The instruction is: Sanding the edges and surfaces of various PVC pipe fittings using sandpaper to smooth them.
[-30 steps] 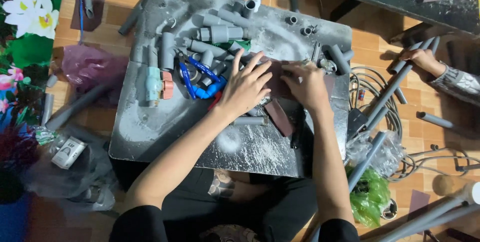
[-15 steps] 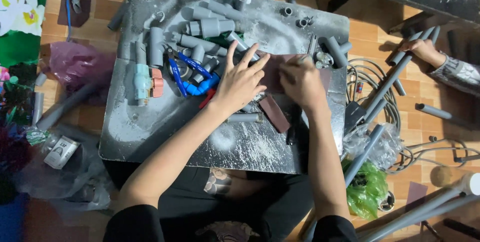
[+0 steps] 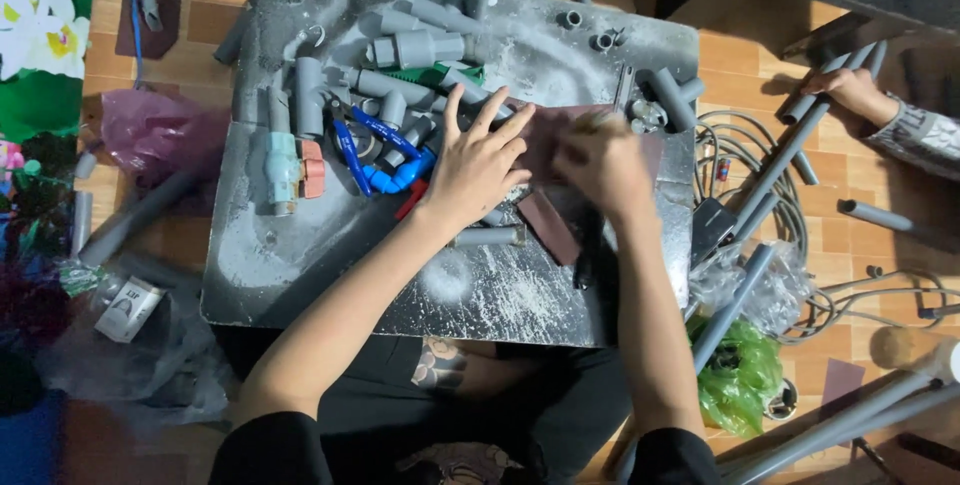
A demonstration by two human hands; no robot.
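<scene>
The left hand lies flat with its fingers spread apart, pressing down on a dark red-brown sheet of sandpaper on the dusty tabletop. The right hand is just beside it, on the same sheet. It is blurred, so I cannot tell if its fingers are closed on something small or just pressed down.

The work looks like rubbing something on the sheet, and it seems to be in the middle. White dust lies on the tabletop on the near side of both hands, so a lot of rubbing looks done. Many grey pipe pieces lie on the far side of the left hand, and I cannot tell which are finished. A blue valve sits just to the left of the left hand, and a short grey pipe lies close under its wrist.

Far off to the right, another person's hand rests on long grey pipes on the floor.

Half a second ago the right hand was sharp; now it is blurred. The left hand has kept its flat, spread shape on the sheet. The pipe pieces and the valve lie as they did.
</scene>
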